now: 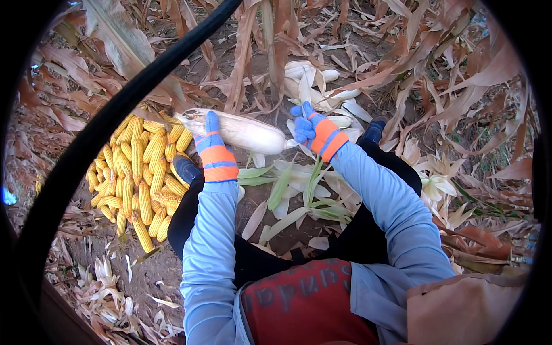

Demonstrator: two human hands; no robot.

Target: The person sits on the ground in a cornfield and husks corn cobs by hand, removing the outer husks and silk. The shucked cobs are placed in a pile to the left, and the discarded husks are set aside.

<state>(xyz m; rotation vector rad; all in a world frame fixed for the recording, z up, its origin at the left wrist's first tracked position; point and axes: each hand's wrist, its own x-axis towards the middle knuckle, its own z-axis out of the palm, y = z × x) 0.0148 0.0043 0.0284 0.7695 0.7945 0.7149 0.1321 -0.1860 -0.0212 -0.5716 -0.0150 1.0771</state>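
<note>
My left hand (210,133), in a blue and orange knit glove, grips a maize ear in its pale dry husk (254,133). The ear lies nearly level, its ragged silk end at the left and its short stalk end pointing right. My right hand (311,130), gloved alike, is beside the stalk end with its fingers curled. A thin pale strip shows between those fingers; whether it is held or lies behind them, I cannot tell. Left of my left hand is a heap of husked yellow maize ears (142,172).
Several ears in husk (312,77) lie on the soil beyond my right hand. Stripped green and pale husks (297,189) cover the ground between my legs. Dry maize stalks (269,47) stand ahead. A dark curved strap or cable (129,92) crosses the view at left.
</note>
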